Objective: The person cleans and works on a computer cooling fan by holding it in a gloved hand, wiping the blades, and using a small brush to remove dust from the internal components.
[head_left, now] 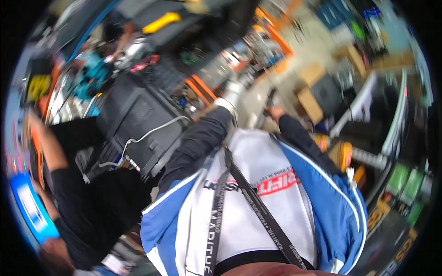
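My right hand [276, 113] is closed around a slim dark thing [270, 97] that points up and away from me; motion blur hides its exact kind. Further left, my left arm reaches forward, and my left hand [231, 94] looks white, as if gloved or covered. Its fingers are smeared, so whether it holds anything is unclear. Just past it lie orange-edged bins [201, 91] with blurred small parts. A pale floor [258, 99] shows between and beyond my hands.
Left of my arm stands a large dark grey case [138, 117] with a white cable [154, 135] across it. A person in black sleeves [92, 216] is at the far left, beside a bright blue screen [31, 209]. Cardboard boxes [309, 105] and shelving [368, 156] stand on the right.
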Demonstrator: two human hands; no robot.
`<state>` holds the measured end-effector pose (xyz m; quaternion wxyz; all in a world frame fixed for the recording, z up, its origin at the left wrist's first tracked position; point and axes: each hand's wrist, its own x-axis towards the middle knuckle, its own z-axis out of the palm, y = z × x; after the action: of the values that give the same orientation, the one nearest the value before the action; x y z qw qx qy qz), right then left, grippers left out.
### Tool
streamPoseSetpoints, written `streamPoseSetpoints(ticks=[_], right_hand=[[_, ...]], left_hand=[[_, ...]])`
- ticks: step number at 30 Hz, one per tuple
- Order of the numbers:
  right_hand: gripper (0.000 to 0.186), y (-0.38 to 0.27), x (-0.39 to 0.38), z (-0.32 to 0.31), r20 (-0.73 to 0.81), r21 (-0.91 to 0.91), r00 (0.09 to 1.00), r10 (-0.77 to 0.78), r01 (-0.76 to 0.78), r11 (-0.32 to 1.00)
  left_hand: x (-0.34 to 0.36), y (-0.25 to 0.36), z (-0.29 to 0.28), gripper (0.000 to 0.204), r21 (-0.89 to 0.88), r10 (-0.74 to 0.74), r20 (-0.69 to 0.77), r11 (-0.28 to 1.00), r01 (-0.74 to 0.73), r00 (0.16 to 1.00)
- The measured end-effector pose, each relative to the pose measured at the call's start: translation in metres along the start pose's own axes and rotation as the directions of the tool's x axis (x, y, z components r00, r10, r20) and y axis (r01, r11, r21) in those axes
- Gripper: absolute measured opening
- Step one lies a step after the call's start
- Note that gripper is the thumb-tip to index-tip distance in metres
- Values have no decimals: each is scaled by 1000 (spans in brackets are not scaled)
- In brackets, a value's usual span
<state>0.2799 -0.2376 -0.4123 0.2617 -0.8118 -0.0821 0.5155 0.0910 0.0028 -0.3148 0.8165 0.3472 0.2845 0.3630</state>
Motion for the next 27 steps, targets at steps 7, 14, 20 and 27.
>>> streamPoseSetpoints(ticks=[7,14,20,27], right_hand=[[46,5,-90,-21,120,469,993,-10,-48,882],[58,47,-88,-33,120,637,989,81,-139,758],[47,31,-94,-61,-407,362,912,-44,205,910],[33,-26,-100,-94,-360,-296,886,-291,187,937]], left_hand=[[-32,-31,79,49,341,-218,-61,913,226,974],[5,-110,90,47,153,-484,-68,859,488,873],[21,-145,96,52,296,-569,-91,768,567,818],[32,-164,102,58,392,-536,-101,753,529,838]])
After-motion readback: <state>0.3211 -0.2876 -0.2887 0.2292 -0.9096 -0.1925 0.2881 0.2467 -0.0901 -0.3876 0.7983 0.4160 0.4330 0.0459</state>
